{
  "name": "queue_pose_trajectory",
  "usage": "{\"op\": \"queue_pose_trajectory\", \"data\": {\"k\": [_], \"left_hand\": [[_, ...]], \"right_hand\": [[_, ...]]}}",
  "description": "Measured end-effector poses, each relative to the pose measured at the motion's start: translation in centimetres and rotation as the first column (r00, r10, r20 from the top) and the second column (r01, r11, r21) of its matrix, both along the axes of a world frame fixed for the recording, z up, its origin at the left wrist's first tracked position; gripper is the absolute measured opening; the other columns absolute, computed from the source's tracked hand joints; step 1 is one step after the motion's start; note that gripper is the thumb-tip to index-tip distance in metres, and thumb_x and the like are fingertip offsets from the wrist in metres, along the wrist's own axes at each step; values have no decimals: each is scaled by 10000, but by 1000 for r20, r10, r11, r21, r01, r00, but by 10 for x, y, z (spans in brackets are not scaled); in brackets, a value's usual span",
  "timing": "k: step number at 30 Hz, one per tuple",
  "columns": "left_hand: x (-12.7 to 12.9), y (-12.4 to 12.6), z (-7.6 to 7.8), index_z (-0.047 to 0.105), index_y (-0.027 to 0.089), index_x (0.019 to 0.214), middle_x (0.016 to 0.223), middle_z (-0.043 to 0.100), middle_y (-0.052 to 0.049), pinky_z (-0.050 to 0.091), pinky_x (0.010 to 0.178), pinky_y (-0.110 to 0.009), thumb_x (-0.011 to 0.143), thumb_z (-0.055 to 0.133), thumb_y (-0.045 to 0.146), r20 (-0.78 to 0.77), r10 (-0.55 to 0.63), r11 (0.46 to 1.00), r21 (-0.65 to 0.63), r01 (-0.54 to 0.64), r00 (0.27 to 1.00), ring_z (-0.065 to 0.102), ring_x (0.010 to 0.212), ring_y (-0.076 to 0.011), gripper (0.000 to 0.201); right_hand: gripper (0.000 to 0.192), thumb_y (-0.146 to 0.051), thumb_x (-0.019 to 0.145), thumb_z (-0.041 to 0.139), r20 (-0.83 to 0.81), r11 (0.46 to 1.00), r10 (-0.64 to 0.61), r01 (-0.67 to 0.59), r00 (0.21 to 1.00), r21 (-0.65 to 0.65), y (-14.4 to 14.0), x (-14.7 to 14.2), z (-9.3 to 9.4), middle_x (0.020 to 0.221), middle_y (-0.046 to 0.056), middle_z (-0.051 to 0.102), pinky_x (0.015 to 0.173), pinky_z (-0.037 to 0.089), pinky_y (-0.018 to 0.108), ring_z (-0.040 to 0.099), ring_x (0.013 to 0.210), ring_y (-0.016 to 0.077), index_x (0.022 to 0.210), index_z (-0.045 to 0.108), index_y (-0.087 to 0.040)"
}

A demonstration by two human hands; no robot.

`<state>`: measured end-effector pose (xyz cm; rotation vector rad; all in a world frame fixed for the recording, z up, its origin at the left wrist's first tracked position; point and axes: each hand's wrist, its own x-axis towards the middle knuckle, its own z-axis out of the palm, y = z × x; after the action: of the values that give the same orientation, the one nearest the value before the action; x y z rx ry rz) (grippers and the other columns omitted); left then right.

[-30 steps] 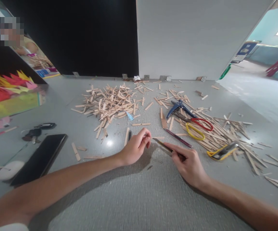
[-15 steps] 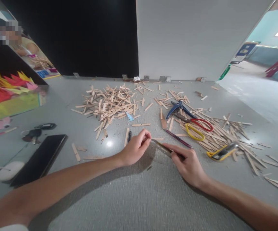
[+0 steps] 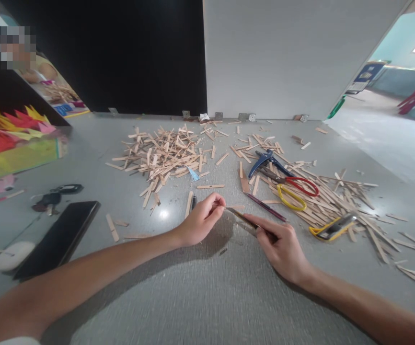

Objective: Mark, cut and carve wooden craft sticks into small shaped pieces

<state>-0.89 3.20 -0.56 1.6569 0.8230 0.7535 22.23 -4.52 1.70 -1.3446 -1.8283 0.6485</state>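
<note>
My left hand point(image 3: 202, 218) is closed in a pinch in the middle of the table. What it pinches is too small and too hidden to name. My right hand point(image 3: 282, 247) is wrapped round a slim metal tool point(image 3: 241, 218) with a narrow tip. The tool's exact kind does not show. Its tip points left and meets the fingertips of my left hand. Behind the hands lies a small flat wooden stick point(image 3: 236, 207). A dark purple pencil point(image 3: 267, 207) rests just beyond my right hand.
Wooden sticks point(image 3: 164, 153) are heaped at the back. More sticks lie at right around blue-handled pliers point(image 3: 265, 160), scissors with red and yellow loops point(image 3: 292, 199) and a yellow cutter point(image 3: 333, 227). At left are a phone point(image 3: 58, 239), keys point(image 3: 51, 199) and a white mouse point(image 3: 11, 256). Panels stand behind.
Both hands keep almost the same place and grip. The tool has tilted very slightly at my left fingertips. Nothing else on the table has moved.
</note>
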Motion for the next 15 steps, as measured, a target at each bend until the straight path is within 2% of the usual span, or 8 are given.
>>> {"op": "queue_pose_trajectory", "data": {"k": [6, 11, 15], "left_hand": [[-1, -1, -1, 492, 228, 1022, 696, 399, 85, 282, 552, -256, 1090, 474, 391, 25, -1, 999, -38, 2, 1000, 336, 577, -116, 178], [2, 1, 0, 475, 232, 976, 672, 339, 95, 234, 523, -245, 1054, 488, 391, 166, 0, 976, -216, 37, 986, 262, 548, -108, 177], [4, 4, 4, 453, 236, 957, 678, 323, 101, 211, 505, -234, 1013, 494, 402, 200, -15, 961, -267, 69, 980, 224, 524, -93, 181]], "right_hand": [[493, -225, 931, 476, -15, 1000, 24, -24, 1000, 9, 0, -1, 1, 510, -30, 532, 412, 298, 211, 320, 422, 91, 1199, 843, -36], [483, -257, 953, 481, -1, 1000, 12, -12, 1000, -22, 1, 2, -3, 610, 25, 685, 453, 394, 222, 470, 468, 122, 1215, 847, -83], [490, -271, 969, 470, 1, 997, 39, -39, 999, -69, 2, 5, -5, 741, 71, 789, 500, 456, 233, 611, 555, 160, 1256, 838, -121]]}}
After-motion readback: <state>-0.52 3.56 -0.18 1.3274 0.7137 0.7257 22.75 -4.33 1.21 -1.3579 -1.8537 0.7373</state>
